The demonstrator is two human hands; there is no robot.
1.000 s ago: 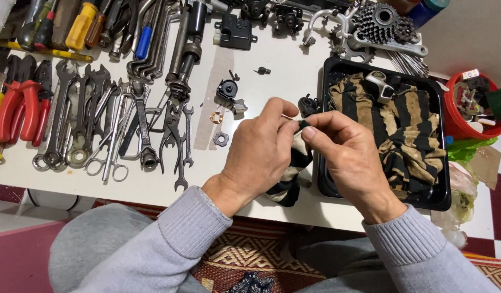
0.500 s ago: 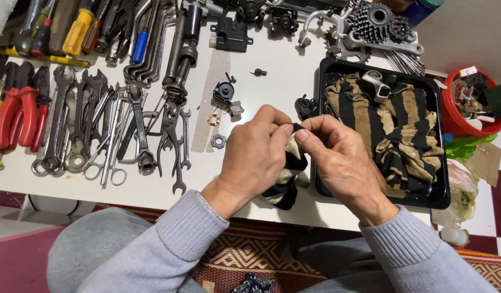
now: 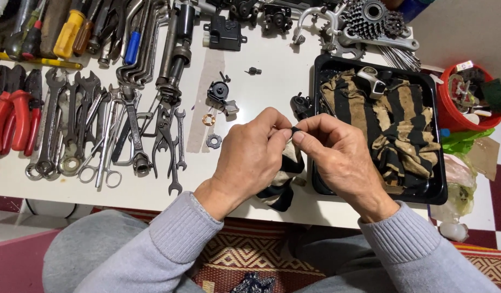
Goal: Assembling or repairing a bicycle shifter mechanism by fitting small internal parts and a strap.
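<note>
My left hand (image 3: 253, 157) and my right hand (image 3: 337, 157) meet fingertip to fingertip over the white table's (image 3: 272, 92) front edge. Between the thumbs and forefingers they pinch a small black part (image 3: 295, 130). A black and tan striped rag (image 3: 280, 182) hangs under my left hand, partly hidden by it. Just behind the hands lie a black mechanical piece (image 3: 219, 93), a copper-coloured washer (image 3: 208, 120) and a dark toothed ring (image 3: 213, 141).
A black tray (image 3: 434, 184) with a striped cloth and a silver part sits to the right. Rows of spanners, scissors and red-handled pliers (image 3: 14, 116) fill the left. Sprockets (image 3: 372, 19) lie at the back; a red bucket (image 3: 451, 111) stands far right.
Both hands have stayed together at the table's front, with the fingers shifting slightly on the small black part. The view has tilted a little.
</note>
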